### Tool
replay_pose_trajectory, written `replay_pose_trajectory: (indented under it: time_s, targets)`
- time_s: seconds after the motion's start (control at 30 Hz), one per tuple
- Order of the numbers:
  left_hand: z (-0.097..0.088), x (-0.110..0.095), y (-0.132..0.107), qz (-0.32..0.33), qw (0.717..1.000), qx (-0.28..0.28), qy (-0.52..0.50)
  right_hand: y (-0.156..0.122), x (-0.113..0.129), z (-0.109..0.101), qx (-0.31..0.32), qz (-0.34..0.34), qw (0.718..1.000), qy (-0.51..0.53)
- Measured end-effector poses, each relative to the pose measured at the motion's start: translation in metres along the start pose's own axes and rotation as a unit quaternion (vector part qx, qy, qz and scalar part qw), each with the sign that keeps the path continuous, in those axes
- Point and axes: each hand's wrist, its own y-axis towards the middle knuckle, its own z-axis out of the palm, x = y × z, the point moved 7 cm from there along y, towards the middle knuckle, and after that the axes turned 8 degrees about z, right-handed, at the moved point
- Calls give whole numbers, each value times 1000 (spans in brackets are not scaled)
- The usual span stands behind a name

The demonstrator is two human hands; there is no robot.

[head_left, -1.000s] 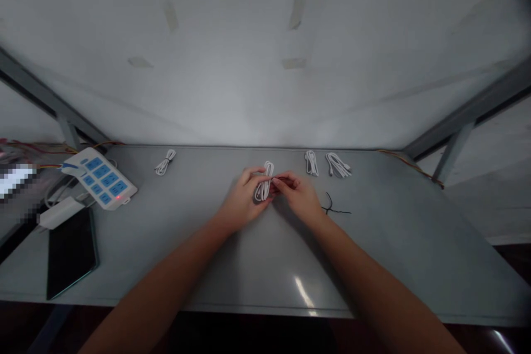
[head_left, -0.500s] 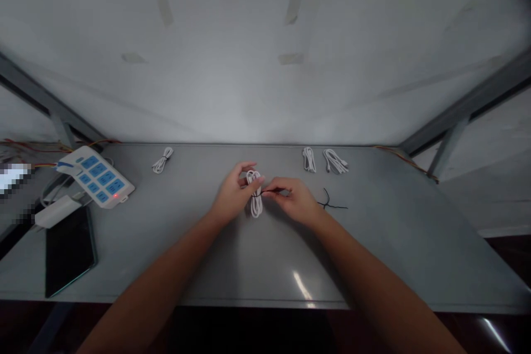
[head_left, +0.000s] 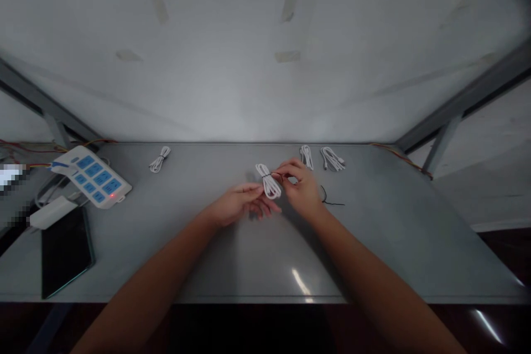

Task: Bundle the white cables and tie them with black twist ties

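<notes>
My right hand is closed in a pinch on a coiled white cable bound with a thin dark tie, and lifts it a little above the grey table. My left hand lies just below and left of the coil, fingers stretched out and loosely apart, holding nothing. Two more coiled white cables lie at the back, right of my hands. Another coiled white cable lies at the back left. A loose black tie rests on the table beside my right wrist.
A white power strip with blue sockets sits at the left edge, its red light on. A white adapter and a dark tablet lie below it. A white wall stands behind the table, metal frame bars at both sides.
My left hand has let go of the coil and dropped toward the table. My right hand has carried the bound coil up and slightly right.
</notes>
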Motion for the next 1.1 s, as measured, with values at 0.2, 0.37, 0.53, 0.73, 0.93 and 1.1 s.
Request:
replay_pose_trajectory:
  time_s: [0.2, 0.37, 0.53, 0.73, 0.93, 1.1]
  targets:
    - [-21, -37, -2, 181, 979, -89, 20, -2, -4, 9, 40, 13, 999, -5]
    - [-13, -34, -3, 182, 972, -61, 136, -5, 5, 16, 105, 16, 994, 28]
    - [4, -37, -7, 222, 911, -49, 344, -2, 5, 11, 111, 59, 990, 56]
    - [3, -45, -11, 278, 827, -132, 470, -3, 3, 19, 164, 74, 978, 108]
    - [-16, -31, -5, 172, 918, -204, 294, -5, 5, 14, 117, 37, 991, 46]
    - [-17, -11, 3, 68, 979, -192, -16, -7, 13, 14, 85, -15, 996, 4]
